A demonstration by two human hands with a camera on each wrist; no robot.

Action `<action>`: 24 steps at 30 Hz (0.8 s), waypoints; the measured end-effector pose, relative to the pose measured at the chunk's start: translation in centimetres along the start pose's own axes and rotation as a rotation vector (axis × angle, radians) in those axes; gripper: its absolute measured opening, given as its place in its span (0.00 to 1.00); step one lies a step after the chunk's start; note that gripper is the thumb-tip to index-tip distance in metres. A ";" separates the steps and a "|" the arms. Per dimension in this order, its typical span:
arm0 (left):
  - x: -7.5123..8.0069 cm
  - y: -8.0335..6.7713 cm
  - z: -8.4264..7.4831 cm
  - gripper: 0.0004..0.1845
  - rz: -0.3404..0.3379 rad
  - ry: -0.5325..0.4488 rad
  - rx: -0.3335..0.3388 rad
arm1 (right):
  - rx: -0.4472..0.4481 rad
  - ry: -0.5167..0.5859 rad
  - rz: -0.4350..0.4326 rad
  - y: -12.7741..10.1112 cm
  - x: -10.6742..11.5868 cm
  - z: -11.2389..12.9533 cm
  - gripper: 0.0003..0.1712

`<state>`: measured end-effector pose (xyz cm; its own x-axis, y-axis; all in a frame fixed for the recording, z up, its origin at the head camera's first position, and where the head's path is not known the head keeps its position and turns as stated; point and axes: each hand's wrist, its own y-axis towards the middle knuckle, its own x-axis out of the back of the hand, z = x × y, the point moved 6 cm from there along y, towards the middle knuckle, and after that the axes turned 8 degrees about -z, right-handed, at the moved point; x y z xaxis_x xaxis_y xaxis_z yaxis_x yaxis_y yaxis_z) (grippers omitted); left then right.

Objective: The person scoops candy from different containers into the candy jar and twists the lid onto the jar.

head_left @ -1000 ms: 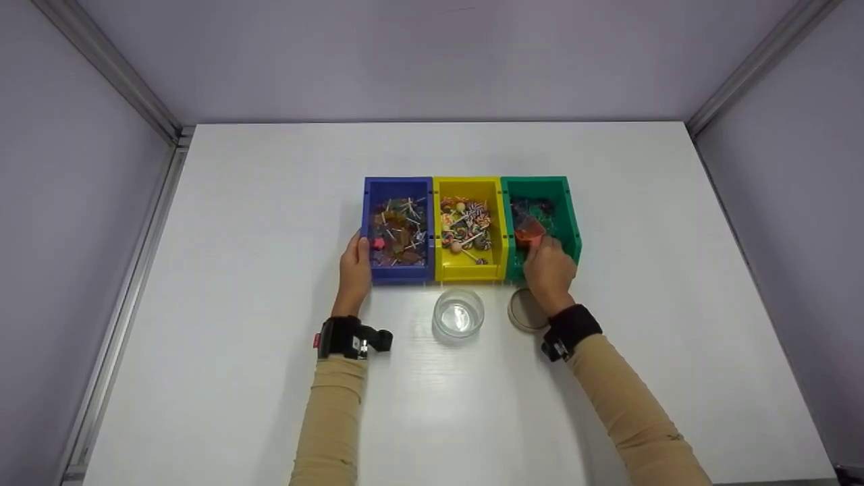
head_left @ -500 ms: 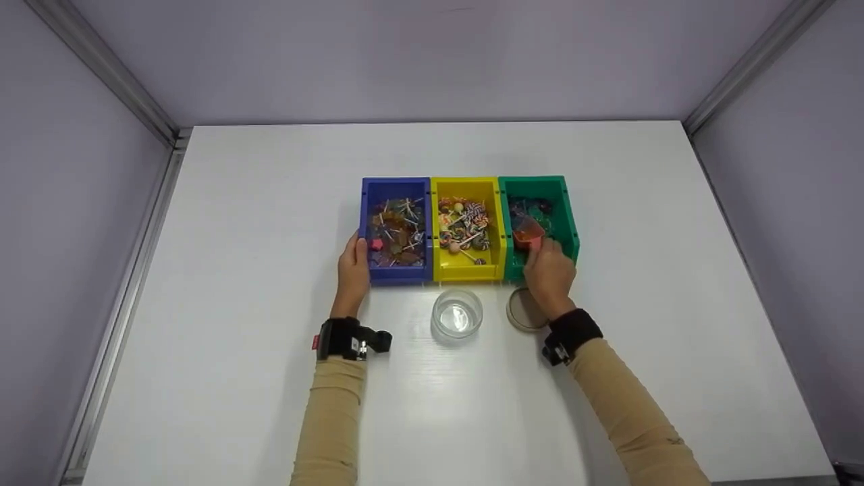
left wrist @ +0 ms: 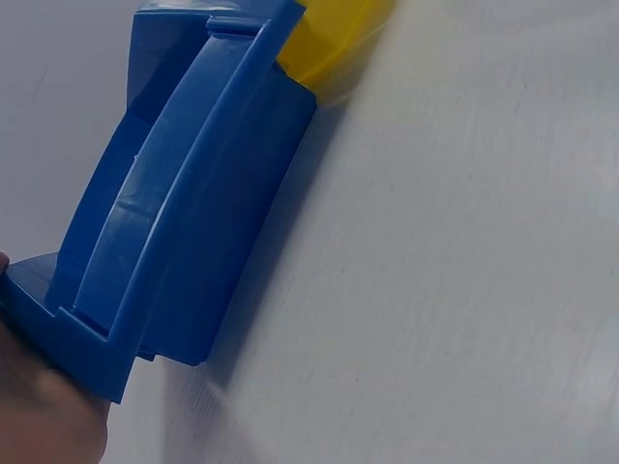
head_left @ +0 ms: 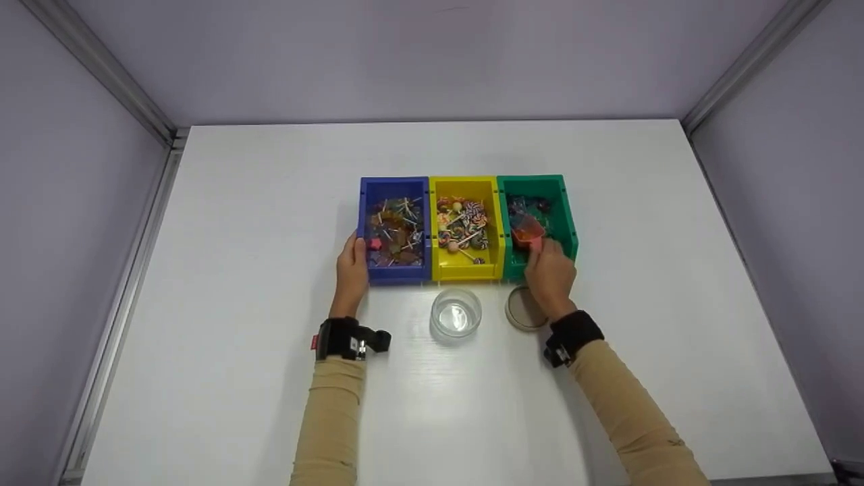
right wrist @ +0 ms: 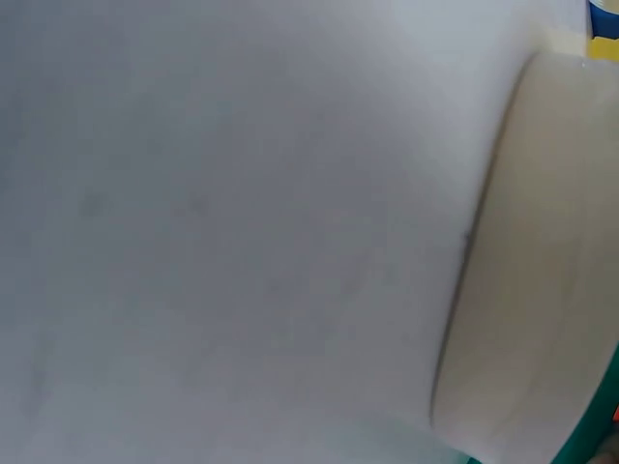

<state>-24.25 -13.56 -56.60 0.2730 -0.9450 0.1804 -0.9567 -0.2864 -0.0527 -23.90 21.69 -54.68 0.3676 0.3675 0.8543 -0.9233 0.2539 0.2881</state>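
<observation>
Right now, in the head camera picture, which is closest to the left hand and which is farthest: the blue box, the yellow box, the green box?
From the left hand:
1. Blue box: touching it, leftmost of the row.
2. Yellow box: the middle one.
3. Green box: farthest, at the right end, where the right hand is.

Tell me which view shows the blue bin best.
Head view: the whole blue bin shows from above with the sweets inside and the left hand touching its outer side. Left wrist view shows only its outer wall, close up. Right wrist view shows none of it clearly.
</observation>
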 end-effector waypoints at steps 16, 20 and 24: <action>0.3 0.0 0.1 0.25 -0.011 0.053 0.009 | 0.018 0.112 -0.107 -0.5 0.4 -0.2 0.20; 0.3 0.0 0.1 0.25 -0.014 0.052 0.010 | -0.010 0.131 -0.088 -0.5 0.4 -0.3 0.21; 0.2 0.0 -0.1 0.25 -0.019 0.042 -0.001 | -0.024 0.127 -0.074 -0.4 0.4 -0.4 0.21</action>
<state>-24.19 -13.75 -56.45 0.2870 -0.9317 0.2225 -0.9514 -0.3044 -0.0476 -23.31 22.08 -54.65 0.4471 0.4571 0.7689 -0.8908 0.3054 0.3364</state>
